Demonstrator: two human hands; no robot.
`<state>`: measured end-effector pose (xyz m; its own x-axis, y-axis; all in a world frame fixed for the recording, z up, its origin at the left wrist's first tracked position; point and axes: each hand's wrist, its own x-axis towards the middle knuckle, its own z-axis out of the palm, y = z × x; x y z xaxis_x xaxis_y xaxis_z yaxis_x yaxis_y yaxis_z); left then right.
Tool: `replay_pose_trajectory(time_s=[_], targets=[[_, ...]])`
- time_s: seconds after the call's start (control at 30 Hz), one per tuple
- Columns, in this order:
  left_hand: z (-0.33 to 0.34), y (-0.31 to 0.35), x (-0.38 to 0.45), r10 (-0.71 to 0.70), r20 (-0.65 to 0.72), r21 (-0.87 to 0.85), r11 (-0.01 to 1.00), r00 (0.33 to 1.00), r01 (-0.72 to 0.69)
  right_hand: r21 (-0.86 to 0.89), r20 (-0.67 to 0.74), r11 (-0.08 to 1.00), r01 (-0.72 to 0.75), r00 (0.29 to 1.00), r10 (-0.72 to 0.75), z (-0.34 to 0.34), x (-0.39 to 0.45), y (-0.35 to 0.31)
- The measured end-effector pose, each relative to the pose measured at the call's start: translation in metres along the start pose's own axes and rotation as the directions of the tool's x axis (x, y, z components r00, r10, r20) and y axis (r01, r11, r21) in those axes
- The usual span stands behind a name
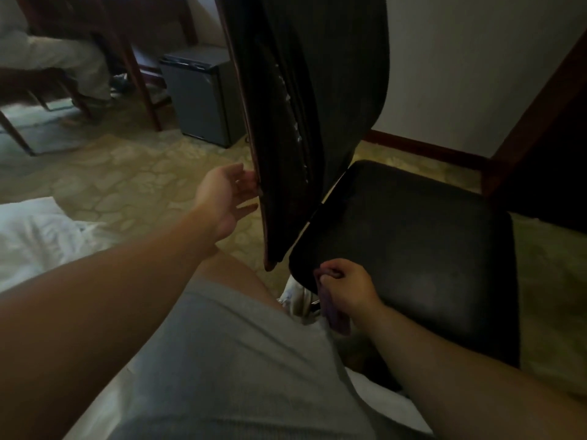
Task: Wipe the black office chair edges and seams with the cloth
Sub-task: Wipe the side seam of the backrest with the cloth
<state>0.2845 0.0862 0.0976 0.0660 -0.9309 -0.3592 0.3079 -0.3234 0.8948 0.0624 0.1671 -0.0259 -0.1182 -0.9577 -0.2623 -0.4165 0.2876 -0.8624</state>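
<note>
Grey shorts (pixel 228 360) cover our thigh closest to the lens, with white bedding (pixel 35 236) at our left. Our right hand (pixel 344 289) pinches a purple cloth (pixel 333 312) against the near corner of the black chair seat (pixel 413 242), fingers curled round the fabric, which hangs below the seat edge. Our left hand (pixel 227 198) is spread loosely, fingertips touching the brown edge of the upright backrest (pixel 305 106). Beyond, a small grey fridge (pixel 200 93) stands on patterned carpet (pixel 127 173).
</note>
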Motion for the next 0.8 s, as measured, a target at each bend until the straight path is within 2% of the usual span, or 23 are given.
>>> replay_pose_trajectory(time_s=[0.1, 0.23, 0.47, 0.6, 0.8], targets=[[0.002, -0.006, -0.007, -0.040, 0.054, 0.020, 0.999, 0.998, 0.039, -0.016, 0.013, 1.000, -0.018, 1.000, 0.019, 0.001, 0.002, 0.006], [0.006, -0.016, -0.017, -0.040, 0.121, 0.173, 0.985, 0.992, 0.019, 0.007, 0.033, 0.996, -0.088, 0.996, 0.088, 0.003, 0.003, 0.019], [0.022, -0.048, -0.035, -0.221, 0.288, 0.239, 0.959, 0.932, 0.154, -0.011, -0.037, 0.997, -0.082, 0.996, 0.081, -0.008, -0.009, 0.040], [0.042, -0.065, -0.041, -0.190, 0.253, 0.298, 0.948, 0.949, 0.111, -0.043, -0.050, 0.999, -0.016, 0.999, 0.014, -0.035, -0.021, 0.060], [0.061, -0.090, -0.046, -0.227, 0.263, 0.281, 0.948, 0.938, 0.151, -0.030, -0.117, 0.997, -0.065, 0.991, 0.061, -0.054, -0.027, 0.077]])
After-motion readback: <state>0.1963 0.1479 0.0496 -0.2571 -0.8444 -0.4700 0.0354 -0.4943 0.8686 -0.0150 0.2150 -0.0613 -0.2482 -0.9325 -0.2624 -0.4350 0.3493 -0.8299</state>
